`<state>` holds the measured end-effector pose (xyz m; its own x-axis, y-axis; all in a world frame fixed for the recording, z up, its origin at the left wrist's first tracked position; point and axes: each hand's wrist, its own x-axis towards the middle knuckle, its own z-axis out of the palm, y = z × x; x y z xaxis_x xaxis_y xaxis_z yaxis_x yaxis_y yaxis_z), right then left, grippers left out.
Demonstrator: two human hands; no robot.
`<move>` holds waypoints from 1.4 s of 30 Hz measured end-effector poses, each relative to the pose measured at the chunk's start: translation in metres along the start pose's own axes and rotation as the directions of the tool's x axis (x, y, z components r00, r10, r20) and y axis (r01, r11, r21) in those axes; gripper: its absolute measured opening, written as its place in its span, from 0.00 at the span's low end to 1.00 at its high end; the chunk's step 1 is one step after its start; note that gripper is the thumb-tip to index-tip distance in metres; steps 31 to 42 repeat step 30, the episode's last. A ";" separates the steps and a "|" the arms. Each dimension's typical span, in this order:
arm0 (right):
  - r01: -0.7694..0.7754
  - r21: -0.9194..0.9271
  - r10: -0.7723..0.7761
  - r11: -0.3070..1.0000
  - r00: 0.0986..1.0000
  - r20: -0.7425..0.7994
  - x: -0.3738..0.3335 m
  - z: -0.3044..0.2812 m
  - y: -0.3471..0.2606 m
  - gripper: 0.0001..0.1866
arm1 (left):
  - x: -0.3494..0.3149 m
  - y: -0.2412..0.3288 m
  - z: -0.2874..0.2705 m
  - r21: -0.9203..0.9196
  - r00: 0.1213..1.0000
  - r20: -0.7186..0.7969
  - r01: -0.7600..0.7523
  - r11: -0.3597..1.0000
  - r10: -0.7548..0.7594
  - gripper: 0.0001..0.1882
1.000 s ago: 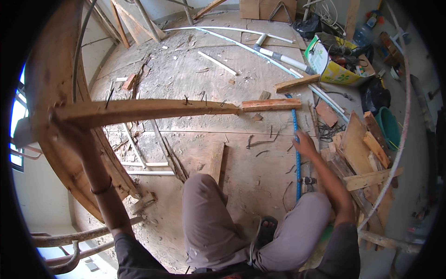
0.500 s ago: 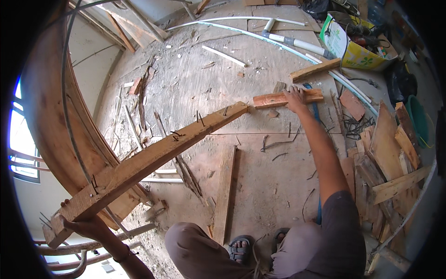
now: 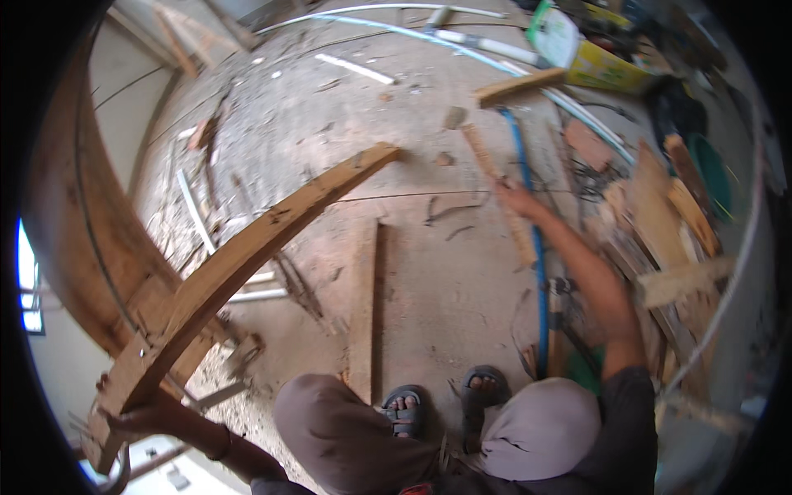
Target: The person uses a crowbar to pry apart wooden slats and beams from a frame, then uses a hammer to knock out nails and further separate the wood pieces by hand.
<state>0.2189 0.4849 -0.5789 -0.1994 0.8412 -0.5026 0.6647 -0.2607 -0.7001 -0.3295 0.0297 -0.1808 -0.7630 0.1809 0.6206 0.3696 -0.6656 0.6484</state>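
Observation:
My left hand [image 3: 148,412] grips the near end of a long wooden beam [image 3: 256,239], which slants up and away to the right above the floor. Dark nails stick out of its upper face, blurred by motion. My right hand [image 3: 515,200] is closed around a shorter rough wood piece [image 3: 479,152], held near its middle and pointing away from me. Beyond that piece's far end lies a small grey-brown chunk [image 3: 454,117]. A blue pipe or bar [image 3: 539,272] runs along the right of my right hand. Between the hands, another plank [image 3: 364,305] lies on the floor.
Scrap wood is heaped [image 3: 660,214] at the right. A green and yellow bag [image 3: 577,54] and white pipes [image 3: 470,41] are at the far right. A large curved wooden panel [image 3: 91,198] stands at the left. A short board [image 3: 520,86] and debris lie ahead.
My right hand has turned the short wood piece from crosswise to lengthwise and brought it nearer. The view has shifted slightly. My left hand still holds the beam's end.

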 end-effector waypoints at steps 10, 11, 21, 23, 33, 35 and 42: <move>0.315 0.942 0.184 0.117 0.925 -0.333 -0.109 -0.015 -0.011 0.36 | -0.057 -0.021 0.014 0.436 0.926 -0.115 -0.277 0.856 0.359 0.36; 0.442 0.897 0.251 0.019 0.866 -0.432 -0.109 -0.029 -0.019 0.35 | -0.059 -0.022 0.011 0.438 0.924 -0.124 -0.275 0.856 0.360 0.35; 0.543 0.837 0.165 0.067 0.822 -0.546 -0.212 -0.016 0.011 0.29 | -0.086 -0.005 0.038 -0.025 0.888 -0.449 -0.126 0.992 0.101 0.28; 0.338 0.874 0.107 0.349 0.912 -0.395 -0.218 0.040 0.015 0.20 | -0.090 -0.001 0.046 0.071 0.876 -0.470 -0.086 0.994 0.109 0.27; 0.112 0.616 -0.283 0.779 0.941 0.186 -0.220 0.134 -0.003 0.18 | -0.110 0.004 -0.042 0.064 0.914 -0.404 -0.012 0.998 0.036 0.31; 0.112 0.616 -0.283 0.779 0.941 0.186 -0.220 0.134 -0.003 0.18 | -0.110 0.004 -0.042 0.064 0.914 -0.404 -0.012 0.998 0.036 0.31; 0.112 0.616 -0.283 0.779 0.941 0.186 -0.220 0.134 -0.003 0.18 | -0.110 0.004 -0.042 0.064 0.914 -0.404 -0.012 0.998 0.036 0.31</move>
